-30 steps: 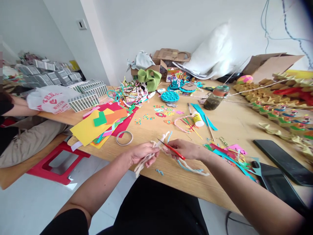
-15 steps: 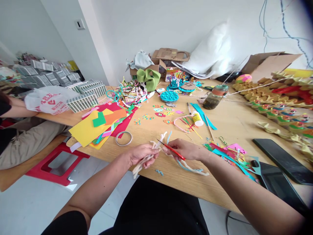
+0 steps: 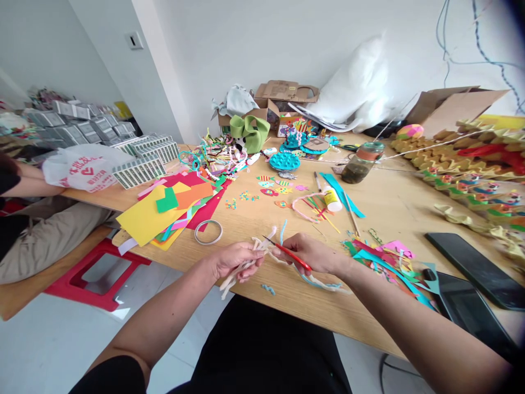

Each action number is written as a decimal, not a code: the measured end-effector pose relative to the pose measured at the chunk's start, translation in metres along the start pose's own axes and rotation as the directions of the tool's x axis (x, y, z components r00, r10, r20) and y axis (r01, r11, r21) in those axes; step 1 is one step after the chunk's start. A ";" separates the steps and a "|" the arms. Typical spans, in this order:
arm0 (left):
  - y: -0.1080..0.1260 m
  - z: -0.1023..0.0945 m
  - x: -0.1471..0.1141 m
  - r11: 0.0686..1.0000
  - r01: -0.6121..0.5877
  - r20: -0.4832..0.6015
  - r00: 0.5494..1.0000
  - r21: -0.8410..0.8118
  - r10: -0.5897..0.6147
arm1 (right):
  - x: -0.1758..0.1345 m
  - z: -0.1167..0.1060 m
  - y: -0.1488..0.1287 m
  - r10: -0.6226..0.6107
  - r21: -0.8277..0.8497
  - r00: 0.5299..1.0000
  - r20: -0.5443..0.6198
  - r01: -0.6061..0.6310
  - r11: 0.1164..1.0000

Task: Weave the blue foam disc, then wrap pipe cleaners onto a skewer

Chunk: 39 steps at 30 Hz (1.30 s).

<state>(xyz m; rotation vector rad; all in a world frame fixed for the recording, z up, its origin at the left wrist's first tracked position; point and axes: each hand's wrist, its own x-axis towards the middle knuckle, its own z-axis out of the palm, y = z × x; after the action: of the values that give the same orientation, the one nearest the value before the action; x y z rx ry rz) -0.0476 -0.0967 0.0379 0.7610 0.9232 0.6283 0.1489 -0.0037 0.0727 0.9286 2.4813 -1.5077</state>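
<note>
My left hand point(image 3: 240, 260) is closed around a bundle of white yarn point(image 3: 230, 280), whose loose ends hang below the fist and stick out past the thumb. In my right hand point(image 3: 309, 253) is a pair of red-handled scissors point(image 3: 296, 259), their blades pointing left at the white strands by my left fingertips. Blue yarn point(image 3: 283, 232) rises behind the right fingers, and blue and white strands point(image 3: 324, 284) trail on the table below that hand. A short twisted blue piece point(image 3: 268, 289) lies near the table edge. Fingers hide part of the scissors' handles.
A tape roll point(image 3: 208, 232) and coloured paper sheets point(image 3: 143, 216) lie to the left. Ahead are paper fish point(image 3: 269, 192), a glue bottle point(image 3: 332, 198) and a jar point(image 3: 362, 163). Paper scraps point(image 3: 389, 262) and a phone point(image 3: 471, 268) are at right. Another person's arm point(image 3: 36, 180) rests at far left.
The white yarn end above my left fingers has tipped lower and to the right. The scissors and both hands have shifted only slightly.
</note>
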 end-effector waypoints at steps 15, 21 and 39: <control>-0.002 0.006 -0.001 0.966 0.061 -0.134 0.991 0.251 -0.028 | 0.003 0.004 -0.004 -0.077 -0.215 0.997 -0.014 0.073 0.974; 0.000 0.012 -0.002 0.922 0.091 -0.162 0.986 0.375 -0.031 | 0.003 0.005 -0.006 -0.064 -0.190 0.998 -0.009 0.061 0.980; -0.006 0.004 -0.012 0.984 -0.178 -0.120 0.977 -0.009 0.176 | -0.008 0.018 0.001 -0.080 0.171 0.927 -0.366 0.151 0.974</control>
<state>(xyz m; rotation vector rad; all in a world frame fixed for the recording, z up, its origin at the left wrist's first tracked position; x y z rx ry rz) -0.0485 -0.1102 0.0401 0.8005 0.9637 0.8454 0.1515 -0.0219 0.0661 1.2057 2.7106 -1.7914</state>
